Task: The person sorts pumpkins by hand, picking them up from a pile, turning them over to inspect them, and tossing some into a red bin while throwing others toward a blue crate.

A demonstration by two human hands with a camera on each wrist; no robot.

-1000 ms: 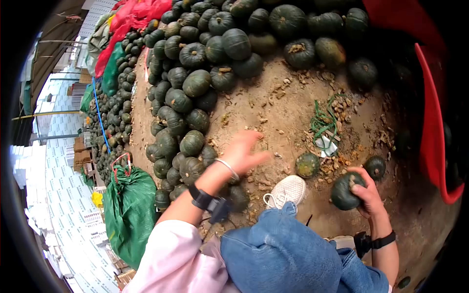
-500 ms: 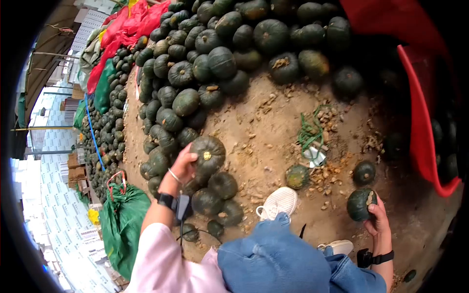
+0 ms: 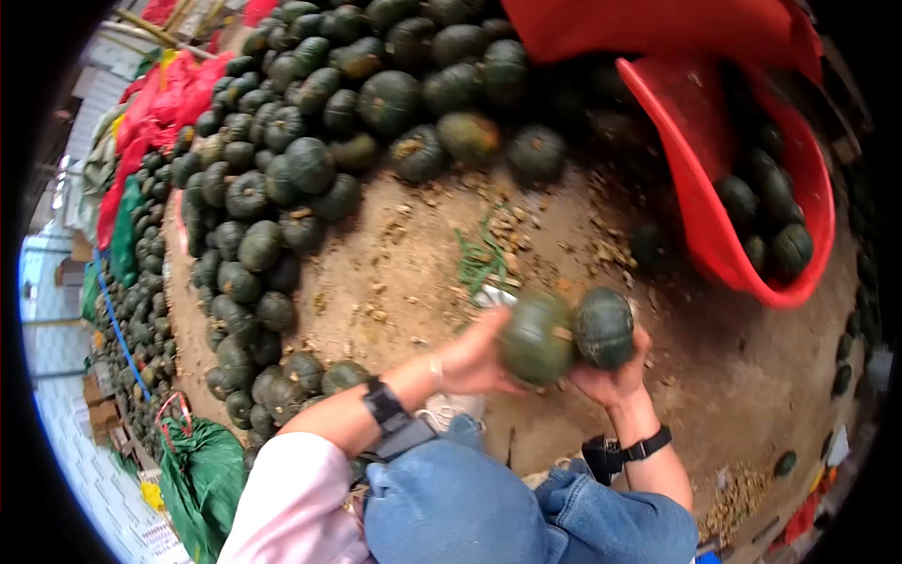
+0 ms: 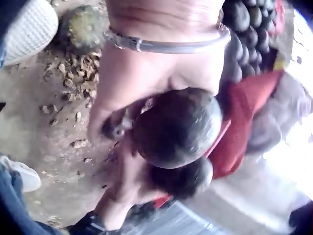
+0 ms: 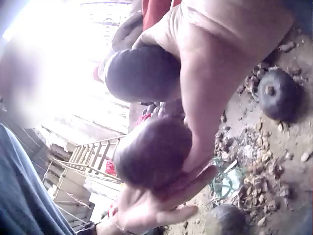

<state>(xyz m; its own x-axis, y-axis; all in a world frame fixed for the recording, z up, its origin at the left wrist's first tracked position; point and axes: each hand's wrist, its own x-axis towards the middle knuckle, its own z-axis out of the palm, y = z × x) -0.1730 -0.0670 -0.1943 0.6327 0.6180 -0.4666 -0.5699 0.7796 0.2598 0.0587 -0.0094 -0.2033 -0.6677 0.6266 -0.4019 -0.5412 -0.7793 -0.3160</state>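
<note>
Two dark green pumpkins are held side by side above the ground. The left hand (image 3: pixel 473 355) grips the larger, blurred pumpkin (image 3: pixel 536 336); the right hand (image 3: pixel 615 376) holds the smaller, ribbed pumpkin (image 3: pixel 603 327) from below and the right. In the left wrist view, the left hand (image 4: pixel 159 68) curves over its pumpkin (image 4: pixel 178 129), with the right hand (image 4: pixel 124 188) and its pumpkin (image 4: pixel 188 177) just beyond. The right wrist view has the right hand (image 5: pixel 215 73) around one pumpkin (image 5: pixel 142 74), and the left hand (image 5: pixel 154 208) under the other (image 5: pixel 152 152).
A red tub (image 3: pixel 681 211) holding several pumpkins lies at the right. Heaped pumpkins (image 3: pixel 390 101) curve along the back and left. Green twine (image 3: pixel 481 256) and dry scraps litter the ground. A green sack (image 3: pixel 199 484) stands at lower left.
The left hand, empty at first, took a pumpkin at the left heap and carried it right, beside the other one. The right hand kept its pumpkin. The head view turned right, showing more of the tub.
</note>
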